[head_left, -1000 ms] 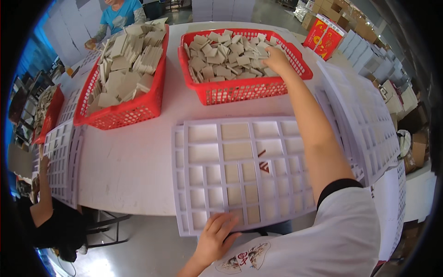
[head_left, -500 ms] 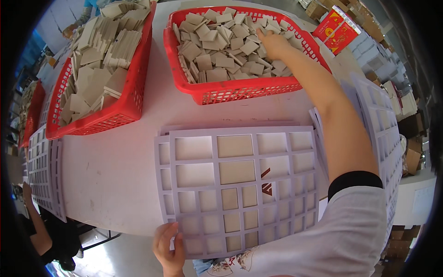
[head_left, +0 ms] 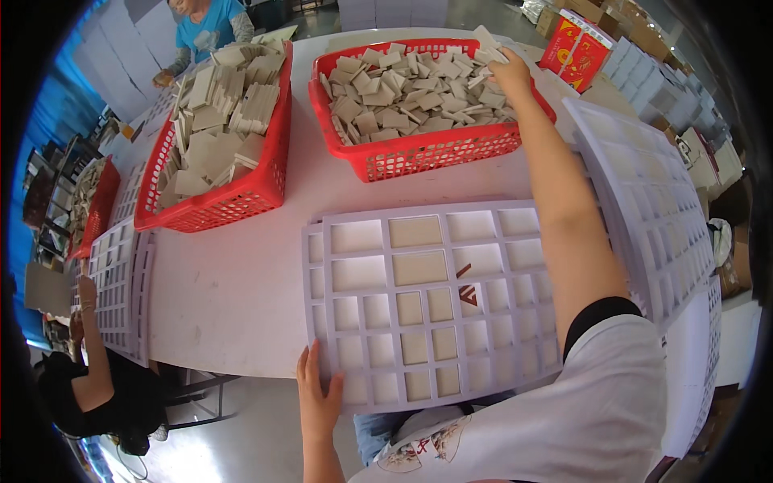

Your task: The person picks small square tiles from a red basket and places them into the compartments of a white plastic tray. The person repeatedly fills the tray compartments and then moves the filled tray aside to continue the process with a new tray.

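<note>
My right hand [head_left: 510,72] is at the far right side of a red plastic basket [head_left: 441,155] heaped with small greyish-beige square pieces. Its fingers pinch a few of these flat pieces [head_left: 486,39], which stick up above the heap. In front of me lies a lavender compartment tray [head_left: 388,308], stacked on at least one more. Beige panels [head_left: 419,268] fill one column of its compartments; others look white, and a dark red mark shows in one. My left hand [head_left: 320,394] grips the tray's near left edge, thumb on top.
Another red basket [head_left: 280,161] with larger beige pieces stands at the left. More lavender trays [head_left: 644,181] lean at the right beside my arm. A person in blue [head_left: 211,32] sits beyond the table; another person's arm [head_left: 95,346] is by trays at the left.
My right hand has moved from inside the heap to the basket's far right side and now has pieces raised in its fingers. My left hand stays at the tray's corner. The view has shifted.
</note>
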`<state>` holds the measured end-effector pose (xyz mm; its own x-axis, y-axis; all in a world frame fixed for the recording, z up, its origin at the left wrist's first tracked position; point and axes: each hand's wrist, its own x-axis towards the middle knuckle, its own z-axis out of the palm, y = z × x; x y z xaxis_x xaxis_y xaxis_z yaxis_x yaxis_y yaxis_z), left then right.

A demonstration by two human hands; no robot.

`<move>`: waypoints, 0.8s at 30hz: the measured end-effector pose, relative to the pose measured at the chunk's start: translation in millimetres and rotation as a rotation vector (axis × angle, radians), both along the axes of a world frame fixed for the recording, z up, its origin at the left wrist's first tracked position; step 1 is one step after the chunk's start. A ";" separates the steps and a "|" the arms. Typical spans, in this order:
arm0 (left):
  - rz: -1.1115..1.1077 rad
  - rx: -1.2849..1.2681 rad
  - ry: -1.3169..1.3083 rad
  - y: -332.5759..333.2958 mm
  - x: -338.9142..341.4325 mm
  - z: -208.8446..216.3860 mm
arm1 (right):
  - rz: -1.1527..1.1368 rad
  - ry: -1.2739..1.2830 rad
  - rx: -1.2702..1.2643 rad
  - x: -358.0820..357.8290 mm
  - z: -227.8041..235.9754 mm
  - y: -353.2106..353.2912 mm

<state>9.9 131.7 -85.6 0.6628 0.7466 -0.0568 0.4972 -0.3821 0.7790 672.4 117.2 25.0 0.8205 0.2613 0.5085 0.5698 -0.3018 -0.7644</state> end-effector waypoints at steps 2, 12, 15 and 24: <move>-0.005 0.065 -0.042 -4.1 1.5 -0.2 | 0.080 0.193 0.406 -16.8 6.9 -9.4; -0.191 -0.784 -0.868 -33.9 81.2 38.5 | 0.953 0.628 0.680 -315.3 23.2 -68.1; -0.214 -1.213 -1.182 -55.1 101.7 38.7 | 0.996 0.893 0.482 -407.6 -4.8 -122.2; -0.210 -1.281 -1.113 -110.7 84.2 10.9 | 0.572 -0.200 -0.240 -480.3 -74.2 -194.9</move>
